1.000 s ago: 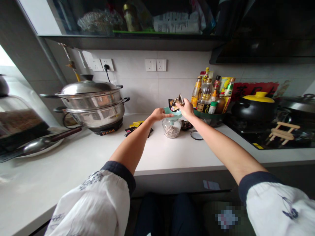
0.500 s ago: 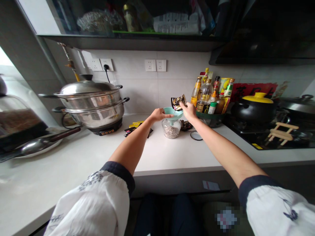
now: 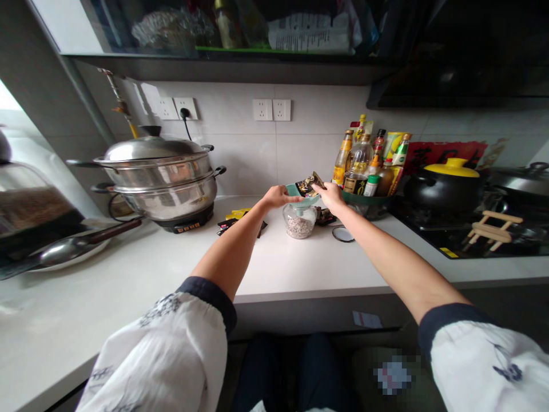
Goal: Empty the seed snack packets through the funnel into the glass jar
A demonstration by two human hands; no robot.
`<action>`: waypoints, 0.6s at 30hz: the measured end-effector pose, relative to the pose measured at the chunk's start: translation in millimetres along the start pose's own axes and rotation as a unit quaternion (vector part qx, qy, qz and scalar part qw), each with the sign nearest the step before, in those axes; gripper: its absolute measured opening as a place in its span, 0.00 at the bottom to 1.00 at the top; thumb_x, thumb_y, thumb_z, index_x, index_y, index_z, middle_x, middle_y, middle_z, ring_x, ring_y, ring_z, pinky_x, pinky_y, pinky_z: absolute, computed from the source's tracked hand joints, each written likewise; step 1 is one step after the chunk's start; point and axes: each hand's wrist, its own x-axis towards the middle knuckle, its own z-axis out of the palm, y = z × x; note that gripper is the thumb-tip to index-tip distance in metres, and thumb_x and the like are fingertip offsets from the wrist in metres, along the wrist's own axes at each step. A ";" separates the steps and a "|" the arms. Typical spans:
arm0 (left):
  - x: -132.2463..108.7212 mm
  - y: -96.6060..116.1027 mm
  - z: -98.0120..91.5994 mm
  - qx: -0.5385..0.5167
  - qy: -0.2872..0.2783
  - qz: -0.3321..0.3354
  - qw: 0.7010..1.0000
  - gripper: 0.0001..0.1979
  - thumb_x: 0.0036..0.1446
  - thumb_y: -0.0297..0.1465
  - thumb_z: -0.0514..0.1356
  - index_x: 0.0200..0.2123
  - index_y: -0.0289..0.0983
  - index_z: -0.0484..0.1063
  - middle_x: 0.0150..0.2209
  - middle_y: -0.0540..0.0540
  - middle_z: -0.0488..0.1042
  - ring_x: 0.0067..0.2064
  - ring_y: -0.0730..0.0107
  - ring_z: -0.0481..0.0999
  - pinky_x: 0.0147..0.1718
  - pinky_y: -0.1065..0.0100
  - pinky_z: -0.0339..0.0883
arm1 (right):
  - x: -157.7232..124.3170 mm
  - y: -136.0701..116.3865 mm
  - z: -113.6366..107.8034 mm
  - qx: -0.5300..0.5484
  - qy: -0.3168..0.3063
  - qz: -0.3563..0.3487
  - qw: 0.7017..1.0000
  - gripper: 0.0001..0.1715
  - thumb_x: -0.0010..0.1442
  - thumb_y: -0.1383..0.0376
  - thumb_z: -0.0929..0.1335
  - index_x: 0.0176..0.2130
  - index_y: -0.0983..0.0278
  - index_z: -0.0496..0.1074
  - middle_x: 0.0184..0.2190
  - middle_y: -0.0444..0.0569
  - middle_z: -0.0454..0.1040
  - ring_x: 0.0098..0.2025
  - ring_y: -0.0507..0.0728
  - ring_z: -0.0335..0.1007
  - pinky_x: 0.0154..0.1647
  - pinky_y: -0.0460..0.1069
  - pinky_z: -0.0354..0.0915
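Hands are meeting over a small glass jar (image 3: pixel 299 221) on the white tabletop (image 3: pixel 300 269). Left hand (image 3: pixel 277 198) is steadying the light teal funnel (image 3: pixel 295 194); right hand (image 3: pixel 331 196) fingers are pinching a thin, crinkly packet (image 3: pixel 307 185) by its edge, tipping it above the fragile jar.

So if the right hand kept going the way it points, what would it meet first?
The right hand points left with a packet over the funnel on the jar. Going on, it would likely meet the left hand at the funnel's far rim, though depth is unclear.
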 end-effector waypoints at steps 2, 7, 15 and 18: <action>-0.2 0.2 -0.4 0.003 0.001 0.000 1.000 0.29 0.35 0.59 0.59 0.21 0.36 0.67 0.23 0.50 0.66 0.30 0.69 0.66 0.30 0.69 0.57 | 0.2 2.6 1.0 0.014 0.023 0.000 1.000 0.24 0.53 0.48 0.66 0.20 0.63 0.62 0.17 0.41 0.62 0.24 0.50 0.57 0.26 0.46 0.52; -1.4 2.1 -2.0 0.015 -0.002 -0.001 1.000 0.30 0.35 0.60 0.59 0.22 0.36 0.69 0.24 0.50 0.66 0.30 0.69 0.66 0.29 0.69 0.56 | -1.3 5.9 3.3 0.031 0.023 0.013 0.999 0.23 0.52 0.48 0.67 0.21 0.64 0.64 0.17 0.42 0.66 0.24 0.51 0.61 0.26 0.45 0.54; -2.4 3.7 -2.9 0.028 -0.001 -0.004 1.000 0.30 0.35 0.60 0.59 0.22 0.36 0.69 0.23 0.50 0.66 0.29 0.69 0.66 0.28 0.69 0.57 | -4.0 0.2 -1.4 0.010 0.077 0.037 0.996 0.23 0.51 0.51 0.69 0.18 0.64 0.63 0.14 0.41 0.63 0.23 0.50 0.61 0.23 0.45 0.52; -2.6 3.8 -2.8 0.028 -0.002 -0.007 1.000 0.30 0.35 0.60 0.59 0.23 0.36 0.69 0.24 0.50 0.67 0.29 0.69 0.67 0.28 0.69 0.57 | -2.6 3.7 -0.2 0.038 0.070 0.053 0.995 0.20 0.50 0.52 0.70 0.20 0.65 0.66 0.15 0.41 0.65 0.23 0.51 0.63 0.23 0.44 0.54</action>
